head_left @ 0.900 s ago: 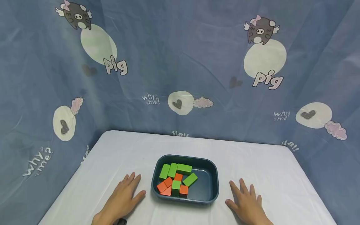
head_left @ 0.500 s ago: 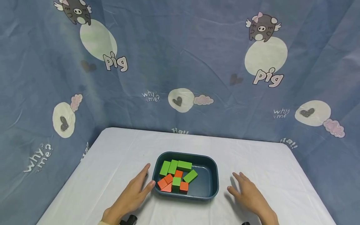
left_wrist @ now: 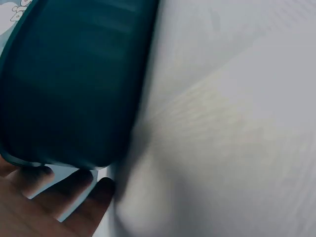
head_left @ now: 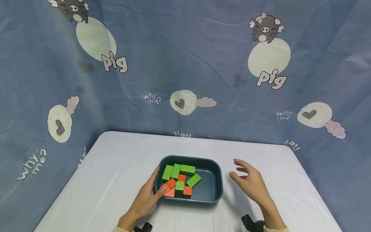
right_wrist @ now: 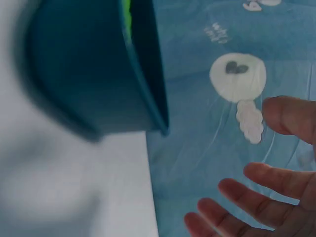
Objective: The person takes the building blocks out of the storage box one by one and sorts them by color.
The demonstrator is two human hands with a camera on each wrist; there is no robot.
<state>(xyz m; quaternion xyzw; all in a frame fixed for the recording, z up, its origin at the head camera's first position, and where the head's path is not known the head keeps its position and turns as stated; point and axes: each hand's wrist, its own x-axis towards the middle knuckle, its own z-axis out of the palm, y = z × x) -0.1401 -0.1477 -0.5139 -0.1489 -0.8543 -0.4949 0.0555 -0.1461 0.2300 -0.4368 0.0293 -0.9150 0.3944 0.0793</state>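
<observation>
A dark teal, rounded rectangular tray (head_left: 207, 188) stands on the white-covered table. Green blocks (head_left: 187, 169) and orange blocks (head_left: 187, 191) lie mostly in its left part. My left hand (head_left: 144, 197) holds the tray's left end, thumb over the rim and the other fingers along the outer wall. In the left wrist view the fingertips (left_wrist: 101, 190) meet that wall; the thumb is out of that view. Off the tray's right end, my right hand (head_left: 251, 184) is raised above the cloth, fingers spread and bent a little, holding nothing.
A white cloth (head_left: 130, 148) covers the table. Behind and beside it hangs a blue curtain (head_left: 203, 71) printed with pigs and words. Dark devices are strapped at both wrists, the right one (head_left: 252, 223) near the front edge.
From resting flat, my left hand has moved right and taken hold of the tray's left end. My right hand has lifted off the table and moved toward the back. The tray stays put.
</observation>
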